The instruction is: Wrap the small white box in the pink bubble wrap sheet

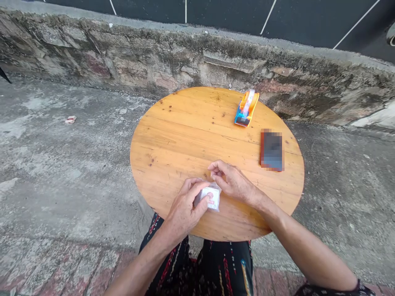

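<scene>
Near the front of a round wooden table, my left hand grips a small square white packet with red print, in what looks like clear plastic wrap. Its thumb lies across the printed face and its fingers hold the far edge. My right hand is curled closed just beyond the packet's upper right corner. Whatever its fingertips pinch, if anything, is too small to make out.
At the table's back right stands an orange and blue tape dispenser with a roll of tape. A blurred dark phone-like object with a reddish-brown edge lies at the right. A stone wall runs behind the table.
</scene>
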A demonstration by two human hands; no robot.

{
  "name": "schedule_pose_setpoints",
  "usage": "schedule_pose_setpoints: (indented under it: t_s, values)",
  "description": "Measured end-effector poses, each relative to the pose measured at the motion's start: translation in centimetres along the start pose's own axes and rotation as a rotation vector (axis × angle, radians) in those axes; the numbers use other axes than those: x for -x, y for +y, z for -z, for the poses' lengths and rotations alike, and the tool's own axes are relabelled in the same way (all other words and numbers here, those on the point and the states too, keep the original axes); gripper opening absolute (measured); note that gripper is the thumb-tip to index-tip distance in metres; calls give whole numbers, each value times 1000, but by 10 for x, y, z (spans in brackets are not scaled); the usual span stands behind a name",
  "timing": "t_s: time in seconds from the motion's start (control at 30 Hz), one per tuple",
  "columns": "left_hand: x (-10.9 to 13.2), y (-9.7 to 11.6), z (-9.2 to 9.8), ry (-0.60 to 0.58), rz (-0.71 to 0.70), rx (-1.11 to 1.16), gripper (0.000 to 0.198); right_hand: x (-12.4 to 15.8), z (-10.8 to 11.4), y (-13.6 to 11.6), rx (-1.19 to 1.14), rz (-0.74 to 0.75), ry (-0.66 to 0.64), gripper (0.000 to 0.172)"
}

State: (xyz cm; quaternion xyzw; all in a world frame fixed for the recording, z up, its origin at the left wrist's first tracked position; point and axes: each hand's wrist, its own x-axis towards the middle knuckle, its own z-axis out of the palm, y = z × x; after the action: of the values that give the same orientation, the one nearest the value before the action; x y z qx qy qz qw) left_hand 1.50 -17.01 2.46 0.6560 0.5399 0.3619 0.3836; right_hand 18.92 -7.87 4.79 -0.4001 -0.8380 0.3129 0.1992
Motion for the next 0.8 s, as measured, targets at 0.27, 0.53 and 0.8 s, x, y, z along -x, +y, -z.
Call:
schedule_pose_setpoints:
  t_s: [0.27,0.53,0.8]
  values:
    - [1,-4,-7,87,14,-10,41,11,-1,-8,-71,43,31,18]
    - [-2,-4,-7,87,8,7,38,22,-7,-4,-107,-3,102,15]
    - [3,-5,-11,147,-8,-11,36,30,-19,-3,-163,-50,227,18]
